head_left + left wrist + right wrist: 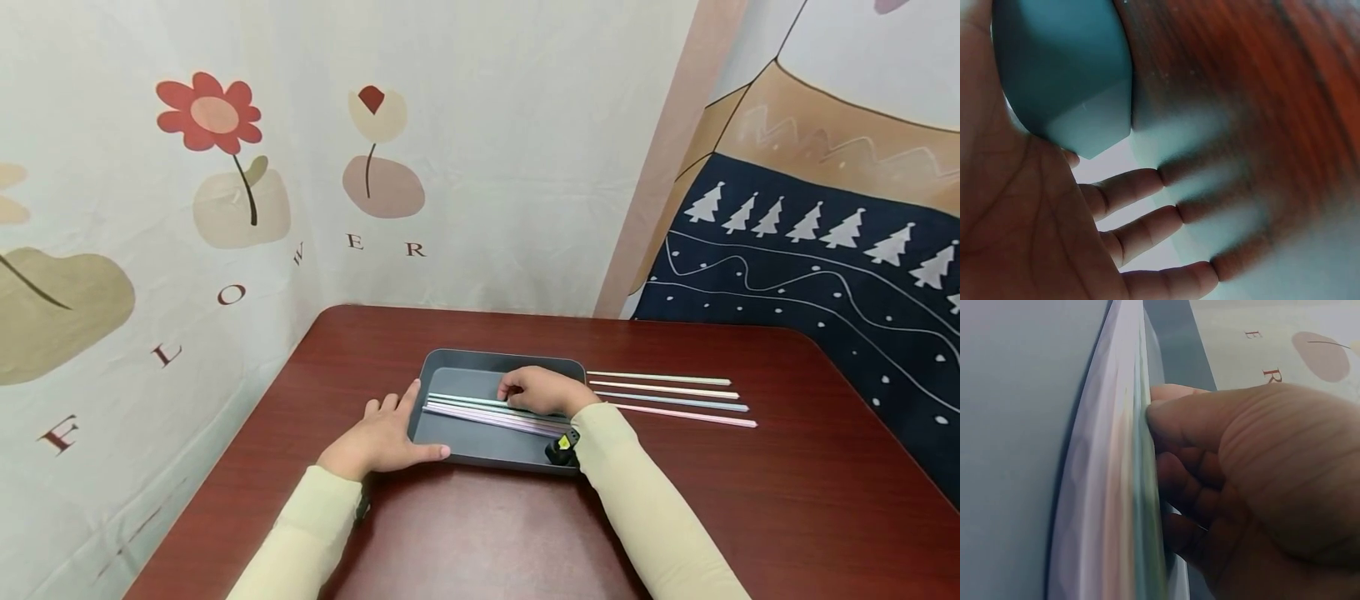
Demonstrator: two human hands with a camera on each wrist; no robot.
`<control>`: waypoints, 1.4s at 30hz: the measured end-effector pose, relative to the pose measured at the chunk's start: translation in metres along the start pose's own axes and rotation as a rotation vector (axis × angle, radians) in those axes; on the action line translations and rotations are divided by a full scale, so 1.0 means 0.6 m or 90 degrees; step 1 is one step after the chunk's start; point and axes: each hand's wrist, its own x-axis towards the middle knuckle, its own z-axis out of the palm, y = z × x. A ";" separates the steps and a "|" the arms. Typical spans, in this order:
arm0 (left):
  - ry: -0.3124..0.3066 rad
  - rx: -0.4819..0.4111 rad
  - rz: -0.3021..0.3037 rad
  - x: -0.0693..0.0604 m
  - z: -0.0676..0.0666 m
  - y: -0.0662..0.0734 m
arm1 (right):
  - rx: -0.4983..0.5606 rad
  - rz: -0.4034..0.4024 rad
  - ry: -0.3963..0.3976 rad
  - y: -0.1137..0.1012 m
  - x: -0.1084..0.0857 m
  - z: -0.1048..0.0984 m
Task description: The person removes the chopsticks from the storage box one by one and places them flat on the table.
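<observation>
Grey tray [465, 379] sits on the table [480, 533], a strip of tabletop between its far rim and the table's far edge. Left hand [386, 437] is at the tray's left end, fingers straight and spread along the left wall, thumb over the near-left corner. Bundle of pastel sticks [480, 417] lies left to right inside, left ends just beside the left wall, right ends partly hidden by the right arm. Tray floor shows on both the near and far sides of the bundle.

Right hand [543, 390] reaches over the tray's right side, fingers bent, tips touching the green stick [1155, 569] on the bundle's far edge; cannot tell if they pinch it or only press.

Right of the tray, four loose sticks lie spaced apart, far to near: pale green [660, 377], yellow [667, 389], blue [675, 401], pink [682, 414]. Tabletop runs from their right ends to the right edge, also along the tray's near side between the forearms.
</observation>
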 end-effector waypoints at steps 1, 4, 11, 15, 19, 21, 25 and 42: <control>-0.001 0.001 0.000 0.000 0.000 0.000 | -0.003 0.000 0.002 0.000 0.000 0.000; -0.002 0.003 -0.001 0.000 -0.001 0.000 | -0.011 0.004 0.007 0.000 0.001 0.000; -0.006 0.006 0.000 0.000 -0.002 0.000 | -0.011 0.017 0.020 -0.003 0.002 -0.001; -0.006 0.005 -0.002 0.000 -0.002 0.000 | -0.006 0.025 0.031 -0.001 0.003 0.000; -0.006 0.006 -0.002 0.001 -0.002 0.000 | -0.012 0.027 0.032 0.000 0.002 0.001; -0.006 0.008 -0.001 0.001 -0.001 0.000 | -0.024 0.025 0.033 0.000 0.001 0.002; -0.004 0.010 0.001 0.002 0.000 0.001 | -0.047 0.019 0.042 0.000 0.000 0.002; 0.000 0.008 0.002 0.004 0.001 -0.001 | -0.059 0.025 0.038 -0.001 -0.002 0.001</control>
